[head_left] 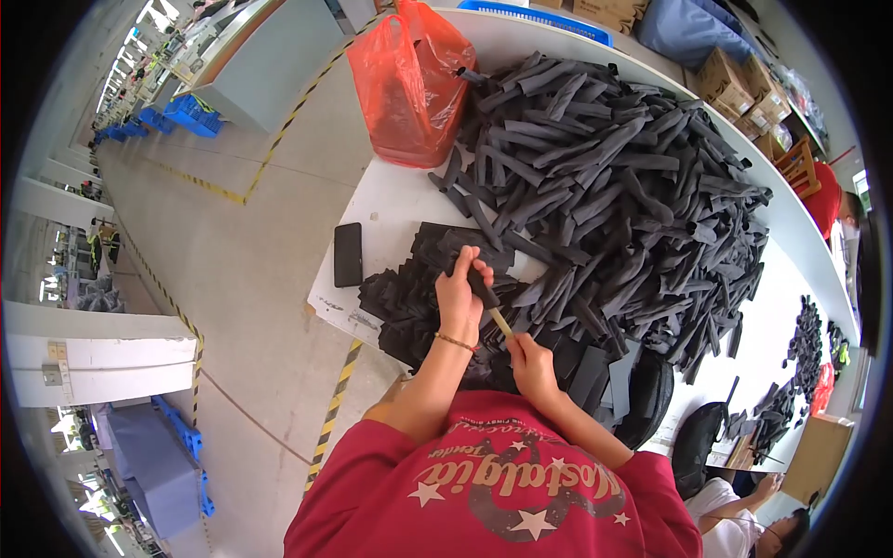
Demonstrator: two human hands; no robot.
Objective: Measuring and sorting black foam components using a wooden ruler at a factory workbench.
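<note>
My left hand [459, 293] is closed around a small black fabric tube [482, 288] near the table's front edge. Out of the tube's lower end runs a pale, flat-looking stick [502, 323]. The other end of that stick is in the closed fingers of my right hand [533, 365]. Overlapping stacks of flat black fabric pieces [400, 298] lie beside and under my left hand. Beyond both hands rises a big heap of dark grey fabric tubes [614, 195]. Some dark flat pieces [591, 377] lie to the right of my right hand.
A black phone [348, 255] rests at the white table's [395, 195] left edge. Behind it stands a red plastic bag [409, 88]. A raised white board [670, 88] borders the far side. Black bags [698, 446] and a person in white [730, 516] are at the right.
</note>
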